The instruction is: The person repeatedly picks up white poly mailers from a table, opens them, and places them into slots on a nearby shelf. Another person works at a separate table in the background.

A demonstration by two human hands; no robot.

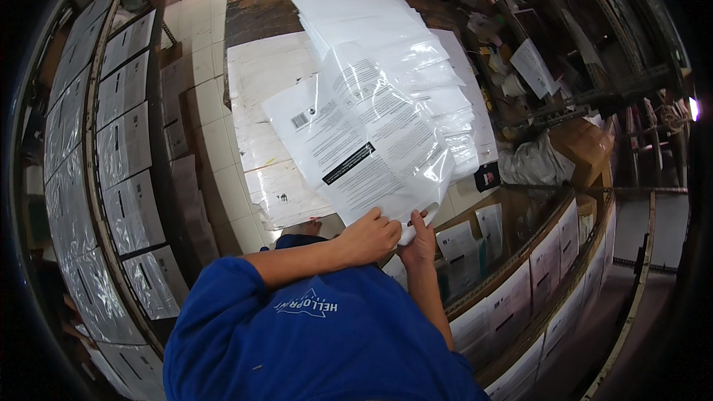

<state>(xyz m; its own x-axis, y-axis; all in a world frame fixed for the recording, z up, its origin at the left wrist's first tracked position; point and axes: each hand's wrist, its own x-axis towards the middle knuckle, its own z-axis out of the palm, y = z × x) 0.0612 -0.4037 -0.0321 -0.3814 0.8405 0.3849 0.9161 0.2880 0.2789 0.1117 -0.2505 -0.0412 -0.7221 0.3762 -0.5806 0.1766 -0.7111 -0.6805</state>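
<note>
A large glossy plastic bag [304, 145], white and clear with dense dark print, a barcode and a black bar, spreads out in front of me. My left hand [370, 238] is closed on its near edge, the fingers curled and pressed together. Just to the right, my right hand [420, 242] pinches the bag's near right corner, thumb on top, where the plastic is bunched up. The far part of the bag lies over a fanned stack of white plastic bags [364, 11], covering some of them.
Under the stack is a worktable with a scuffed white board [256, 89]. Racks hung with printed sheets [134, 148] stand to the left, and more printed sheets [546, 271] hang at the near right. A cluttered shelf [512, 67] and a brown carton [583, 152] are to the right.
</note>
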